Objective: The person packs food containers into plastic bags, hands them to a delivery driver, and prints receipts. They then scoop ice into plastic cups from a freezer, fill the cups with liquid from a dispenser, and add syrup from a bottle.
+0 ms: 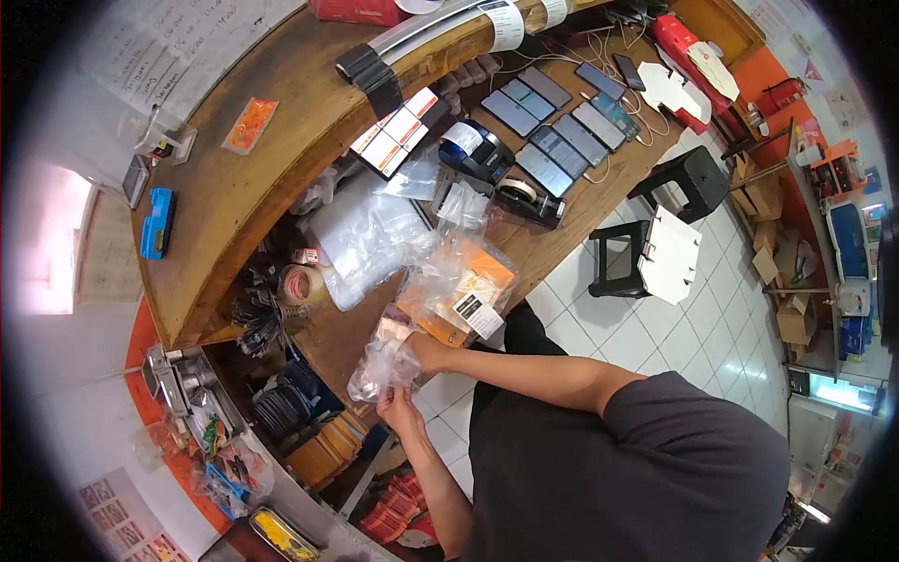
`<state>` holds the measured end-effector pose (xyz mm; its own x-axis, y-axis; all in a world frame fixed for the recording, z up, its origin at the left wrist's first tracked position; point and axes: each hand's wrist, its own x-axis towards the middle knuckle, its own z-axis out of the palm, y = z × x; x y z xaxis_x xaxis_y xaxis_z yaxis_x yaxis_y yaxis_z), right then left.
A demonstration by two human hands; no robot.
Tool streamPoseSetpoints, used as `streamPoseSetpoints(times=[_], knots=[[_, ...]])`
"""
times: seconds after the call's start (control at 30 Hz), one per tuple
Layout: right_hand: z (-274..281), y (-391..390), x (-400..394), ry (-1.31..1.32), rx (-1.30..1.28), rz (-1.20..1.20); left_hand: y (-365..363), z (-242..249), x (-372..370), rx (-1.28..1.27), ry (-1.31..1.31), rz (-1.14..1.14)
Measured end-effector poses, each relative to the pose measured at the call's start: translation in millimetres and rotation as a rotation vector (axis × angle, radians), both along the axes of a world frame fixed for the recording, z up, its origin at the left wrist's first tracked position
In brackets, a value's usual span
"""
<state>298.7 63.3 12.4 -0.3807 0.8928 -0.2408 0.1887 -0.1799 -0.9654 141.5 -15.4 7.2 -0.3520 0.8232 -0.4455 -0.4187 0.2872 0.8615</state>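
Observation:
A crumpled clear plastic bag [370, 375] is held between my two hands near the table's front edge. My left hand [400, 409] pinches the lower side of the plastic with closed fingers. My right hand [429, 354] is closed around its upper side, with the fingers partly hidden by the plastic. Something pale pinkish shows through the film near my right hand. Just beyond lies an orange packet [487, 267] under clear wrapping, with a white printed label [478, 314] on it.
Several phones [548, 155] lie in rows on the wooden table. A blue-black label printer [476, 150], a tape dispenser [529, 201] and a stack of clear bags [365, 239] are nearer. Tape rolls [302, 284] sit under the curved counter [220, 201]. Black stools [618, 258] stand on the right.

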Motion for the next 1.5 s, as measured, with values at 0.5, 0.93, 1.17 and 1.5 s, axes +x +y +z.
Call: streamPoseSetpoints(times=[0.5,0.93,1.17,1.5], knots=[[45.0,-6.8,20.5,-0.272,0.32,0.18,20.4,6.0,17.1,-0.078,0.052,0.21],[41.7,37.1,7.8,-0.38,0.304,0.455,11.1,14.3,39.8,-0.192,0.155,0.245],[56.9,38.5,8.5,-0.371,0.268,0.58,17.1,-3.0,17.5,-0.182,-0.19,0.31],[95.4,44.2,78.5,-0.146,0.334,0.603,16.2,2.1,37.4,-0.149,0.187,0.29]])
